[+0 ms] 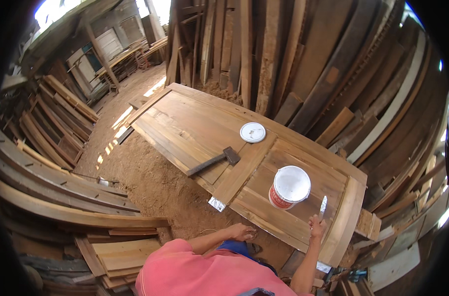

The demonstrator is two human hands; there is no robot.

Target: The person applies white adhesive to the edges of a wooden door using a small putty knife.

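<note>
1. Head view. A wooden door lies flat as the work surface, over a sawdust floor, with stacked planks leaning behind it.
2. Right hand is closed on the handle of a putty knife. The blade points up and away from the person, over the door's near right end, close to the near edge.
3. Left hand rests at or just off the door's near edge, fingers curled, knuckles up. Cannot tell whether it grips anything. The hands are apart.
4. Open paint can, white contents, red wall, stands on the door just left of the knife blade, near it but not touching. Its round white lid lies well apart, toward the far edge.
5. Hammer lies across the door's middle, head toward the lid, untouched.
6. Handling, as judged: the knife looks light, with a thin springy blade; hold belongs on the handle, as now. The can is likely heavy and spillable while open; take it round the wall with a full hand, kept upright.
</note>
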